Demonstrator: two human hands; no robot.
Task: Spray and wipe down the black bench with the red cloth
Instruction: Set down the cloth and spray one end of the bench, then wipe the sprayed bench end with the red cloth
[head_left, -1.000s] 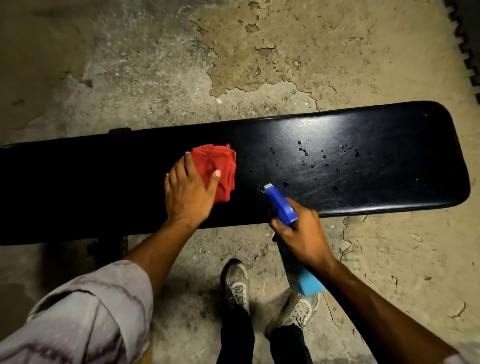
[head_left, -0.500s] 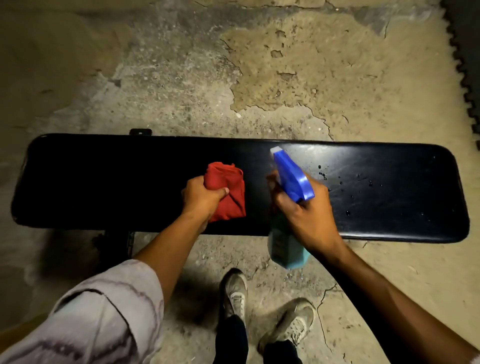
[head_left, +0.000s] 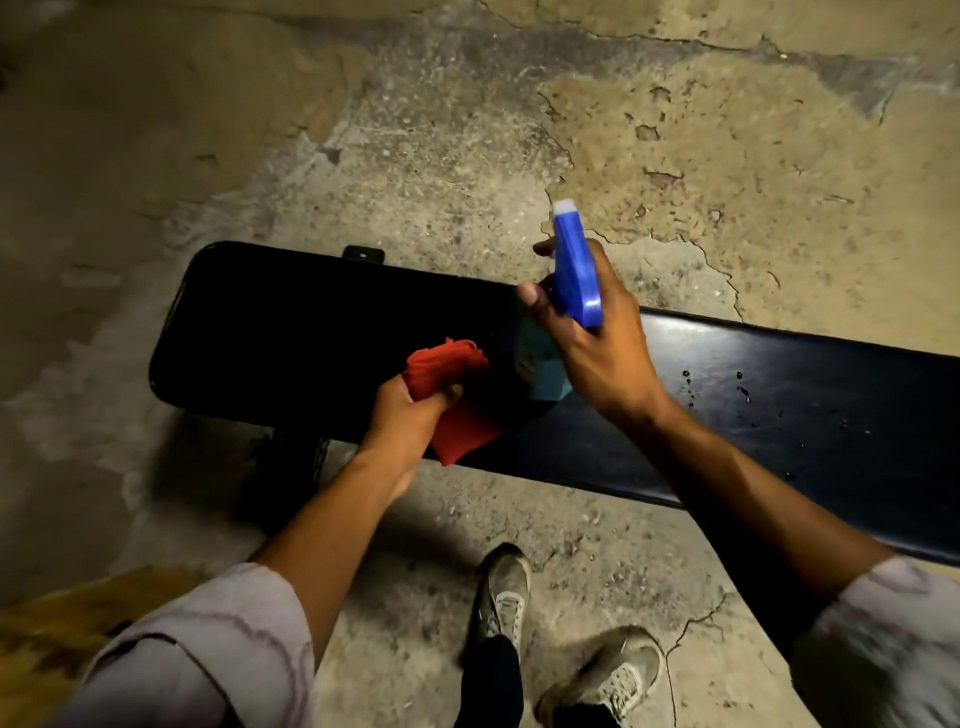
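Observation:
The long black padded bench (head_left: 291, 332) runs from the left to the right edge, tilted in view. My left hand (head_left: 410, 415) grips the bunched red cloth (head_left: 457, 400) at the bench's near edge. My right hand (head_left: 597, 343) holds a spray bottle (head_left: 574, 275) with a blue trigger head over the middle of the bench, nozzle pointing away from me, its teal body below my palm. Water droplets (head_left: 743, 392) dot the right part of the bench.
Cracked, patchy concrete floor (head_left: 467, 156) lies all around. My two grey shoes (head_left: 504, 597) stand on it just in front of the bench. A bench leg (head_left: 296, 457) sits under the left part. A yellowish object (head_left: 62, 634) shows at the lower left.
My right hand lifted the spray bottle from below the near edge to above the bench middle. The left hand went from flat on the cloth to gripping it. The view shifted left.

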